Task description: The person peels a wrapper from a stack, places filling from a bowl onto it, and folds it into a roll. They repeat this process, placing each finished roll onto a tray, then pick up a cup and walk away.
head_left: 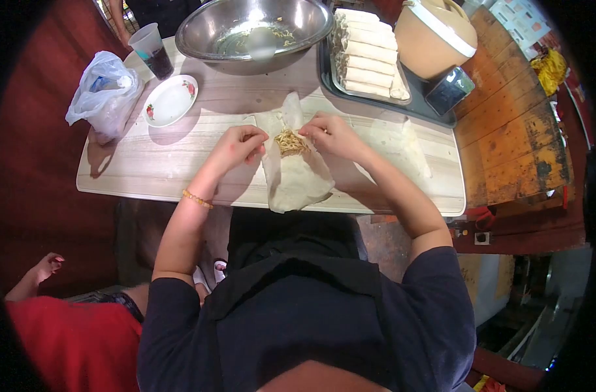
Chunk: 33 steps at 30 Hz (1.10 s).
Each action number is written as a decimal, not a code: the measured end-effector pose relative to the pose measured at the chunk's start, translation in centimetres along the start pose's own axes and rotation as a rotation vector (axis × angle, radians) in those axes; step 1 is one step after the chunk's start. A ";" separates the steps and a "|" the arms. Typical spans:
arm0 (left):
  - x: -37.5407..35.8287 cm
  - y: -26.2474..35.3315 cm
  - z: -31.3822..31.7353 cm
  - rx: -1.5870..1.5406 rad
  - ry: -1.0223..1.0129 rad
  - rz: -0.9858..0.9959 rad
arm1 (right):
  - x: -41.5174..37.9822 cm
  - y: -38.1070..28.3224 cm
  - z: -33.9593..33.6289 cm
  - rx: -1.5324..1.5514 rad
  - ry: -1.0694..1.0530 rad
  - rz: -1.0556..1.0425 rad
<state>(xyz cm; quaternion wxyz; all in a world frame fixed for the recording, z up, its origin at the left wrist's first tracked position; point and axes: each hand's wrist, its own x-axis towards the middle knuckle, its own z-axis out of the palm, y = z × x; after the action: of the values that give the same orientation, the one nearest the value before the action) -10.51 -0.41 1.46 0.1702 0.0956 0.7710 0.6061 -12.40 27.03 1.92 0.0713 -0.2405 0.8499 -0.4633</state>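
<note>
A thin pale wrapper [298,183] lies on the table near its front edge, with a small heap of shredded filling [289,142] on its upper part. My right hand [327,135] is at the heap's right side, its thumb and fingers pinching the wrapper's edge. On the other side, my left hand [243,145] has its thumb and fingertips pressed together at the wrapper's left edge; whether they grip it is too small to tell. Parts of the wrapper stick up behind the filling.
Behind stand a large metal bowl [255,29], a tray of stacked rolls [370,55], a beige container [436,36] and a phone [449,90]. At left are a white plate [171,100], a cup [151,52] and a plastic bag [105,95]. A person in red [76,340] is at lower left.
</note>
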 end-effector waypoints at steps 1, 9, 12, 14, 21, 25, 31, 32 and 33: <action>-0.1 -0.2 -0.1 0.001 0.002 -0.001 | -0.2 0.1 -0.1 -0.176 -0.009 -0.181; -1.9 0.2 1.3 0.873 0.257 0.818 | -1.5 -0.5 0.2 -0.302 -0.024 -0.351; -2.4 0.4 1.5 0.705 0.101 0.552 | -1.9 -0.6 0.8 -0.263 -0.045 -0.349; -2.3 -0.2 1.8 0.703 0.124 0.564 | -2.0 -0.1 1.3 -0.260 -0.031 -0.406; -2.8 0.1 3.0 0.620 0.183 0.443 | -2.0 0.6 2.1 -0.362 0.103 -0.482; -2.9 0.5 2.7 0.601 0.111 0.403 | -2.2 0.3 1.8 -0.475 0.041 -0.564; -3.4 0.5 0.7 0.765 -0.025 0.585 | -2.8 -0.4 -0.2 -0.396 -0.217 -0.468; -3.4 0.5 0.3 0.751 -0.089 0.566 | -2.9 -0.8 -0.7 -0.395 -0.217 -0.465; -3.3 0.6 0.1 0.737 -0.153 0.546 | -2.9 -1.3 -1.2 -0.408 -0.282 -0.469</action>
<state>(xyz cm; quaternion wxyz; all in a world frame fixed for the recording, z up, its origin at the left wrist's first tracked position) -7.43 -1.32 2.51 0.0154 0.3936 0.8669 0.3055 -9.82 28.72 3.35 0.0299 -0.5003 0.8285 -0.2498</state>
